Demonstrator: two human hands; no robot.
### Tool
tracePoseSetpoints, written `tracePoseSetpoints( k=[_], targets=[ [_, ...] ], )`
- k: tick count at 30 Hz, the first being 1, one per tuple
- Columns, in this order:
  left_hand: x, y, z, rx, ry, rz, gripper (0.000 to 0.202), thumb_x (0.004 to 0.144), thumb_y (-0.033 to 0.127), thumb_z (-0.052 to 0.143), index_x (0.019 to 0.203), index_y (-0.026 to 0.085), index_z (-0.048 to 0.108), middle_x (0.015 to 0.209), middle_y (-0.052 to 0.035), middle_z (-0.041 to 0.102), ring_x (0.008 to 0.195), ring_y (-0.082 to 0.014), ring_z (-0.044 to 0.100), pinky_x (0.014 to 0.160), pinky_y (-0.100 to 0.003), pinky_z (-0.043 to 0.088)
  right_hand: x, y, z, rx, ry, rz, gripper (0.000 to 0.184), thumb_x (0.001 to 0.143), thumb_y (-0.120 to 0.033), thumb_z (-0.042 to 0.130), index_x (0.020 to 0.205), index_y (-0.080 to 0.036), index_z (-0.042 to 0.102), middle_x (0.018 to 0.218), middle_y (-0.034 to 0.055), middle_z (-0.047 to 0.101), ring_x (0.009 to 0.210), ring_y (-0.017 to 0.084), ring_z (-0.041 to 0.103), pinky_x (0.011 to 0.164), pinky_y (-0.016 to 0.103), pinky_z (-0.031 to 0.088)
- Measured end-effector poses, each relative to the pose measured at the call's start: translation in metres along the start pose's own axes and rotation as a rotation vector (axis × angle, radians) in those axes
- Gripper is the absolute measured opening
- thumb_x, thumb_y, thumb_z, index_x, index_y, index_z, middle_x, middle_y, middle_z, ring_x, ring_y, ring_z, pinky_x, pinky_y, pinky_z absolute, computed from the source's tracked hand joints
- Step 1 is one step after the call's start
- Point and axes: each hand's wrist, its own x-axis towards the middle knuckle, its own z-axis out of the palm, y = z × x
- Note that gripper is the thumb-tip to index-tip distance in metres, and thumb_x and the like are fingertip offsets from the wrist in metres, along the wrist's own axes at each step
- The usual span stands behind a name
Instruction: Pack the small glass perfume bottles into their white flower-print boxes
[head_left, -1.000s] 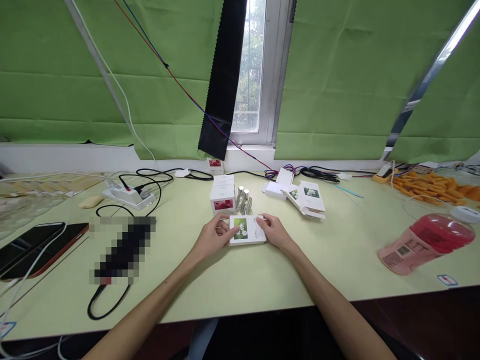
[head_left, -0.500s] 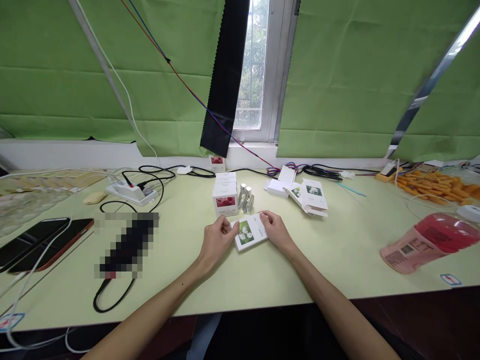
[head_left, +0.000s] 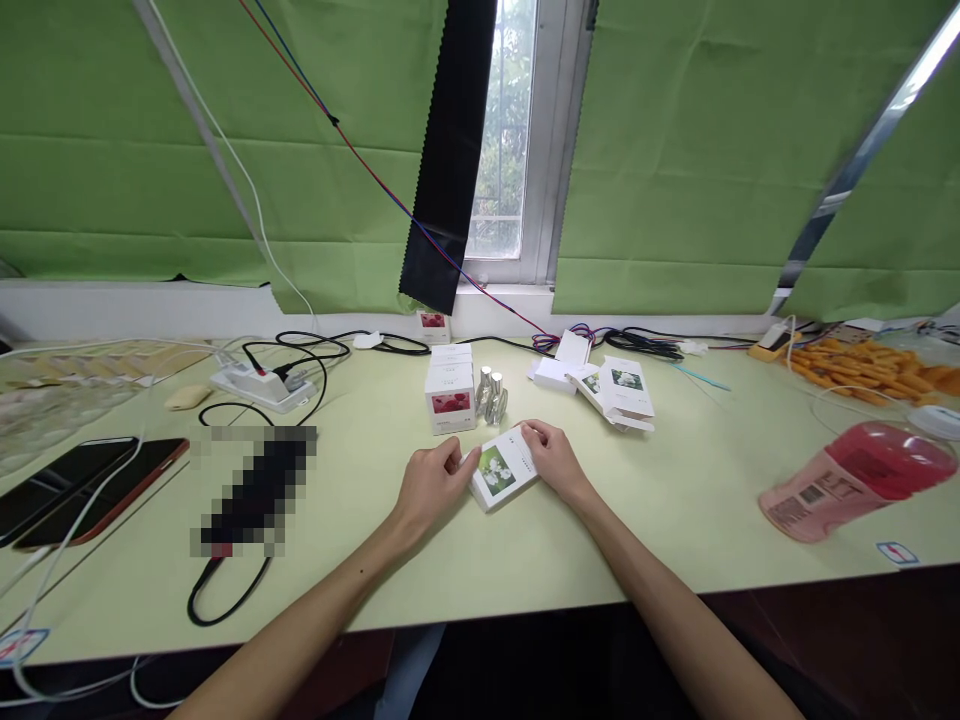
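Observation:
A flat white cardboard box (head_left: 517, 462) with a picture of white flowers is gripped at both ends, low over the table in front of me. My left hand (head_left: 435, 482) pinches its left end, thumb near the picture. Around the right end, the fingers of my right hand (head_left: 553, 458) are closed, with the thumb on top. Just beyond the box stand small silver-capped bottles (head_left: 493, 398). Left of them is a row of white boxes (head_left: 451, 402) with a red picture on the front one. The undersides of my fingers are hidden.
More flower-picture boxes (head_left: 628, 392) lie behind to the right. A pink bottle (head_left: 855, 480) lies at the right, orange pieces (head_left: 862, 368) behind it. On the left are a power strip (head_left: 266, 385), phones (head_left: 97, 490) and loose cables. A yellow-green table (head_left: 675, 520) carries everything.
The flat box has turned slightly, its left end tipping a little lower and nearer to me. Both hands keep their hold on it; my left hand has shifted slightly down.

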Motion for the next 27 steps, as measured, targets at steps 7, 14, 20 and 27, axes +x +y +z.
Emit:
tracePoseSetpoints(
  k=[7, 14, 20, 27],
  targets=[
    [0.003, 0.001, -0.004, -0.286, -0.062, -0.138, 0.046, 0.081, 0.053, 0.065, 0.06, 0.021, 0.041, 0.058, 0.0026, 0.048, 0.059, -0.0132, 0.047, 0.056, -0.025, 0.033, 0.001, 0.001, -0.002, 0.011, 0.031, 0.003, 0.042, 0.093, -0.054, 0.048, 0.095, -0.019, 0.071, 0.074, 0.0034, 0.064, 0.064, 0.018, 0.051, 0.055, 0.027, 0.037],
    [0.007, 0.002, -0.002, -0.392, -0.113, -0.17, 0.041, 0.077, 0.056, 0.067, 0.068, 0.018, 0.056, 0.071, -0.0042, 0.065, 0.068, -0.0181, 0.06, 0.058, -0.027, 0.043, 0.002, 0.001, -0.005, 0.012, 0.035, -0.006, 0.042, 0.094, -0.052, 0.045, 0.096, -0.019, 0.07, 0.076, 0.0034, 0.064, 0.066, 0.018, 0.05, 0.057, 0.027, 0.036],
    [0.007, 0.002, 0.0, -0.457, -0.135, -0.254, 0.043, 0.076, 0.057, 0.068, 0.066, 0.018, 0.052, 0.07, -0.006, 0.067, 0.064, -0.0184, 0.061, 0.054, -0.027, 0.042, 0.005, 0.005, -0.007, 0.013, 0.033, 0.014, 0.041, 0.092, -0.052, 0.046, 0.095, -0.018, 0.069, 0.082, 0.0046, 0.067, 0.07, 0.019, 0.054, 0.061, 0.027, 0.037],
    [0.008, -0.003, -0.006, -0.594, -0.149, -0.409, 0.049, 0.068, 0.06, 0.079, 0.069, 0.016, 0.059, 0.073, -0.0085, 0.071, 0.064, -0.0193, 0.064, 0.051, -0.026, 0.043, 0.004, 0.004, -0.011, -0.095, 0.062, 0.1, 0.033, 0.09, -0.043, 0.044, 0.097, -0.02, 0.067, 0.059, -0.0014, 0.055, 0.052, 0.016, 0.042, 0.054, 0.027, 0.03]
  ],
)
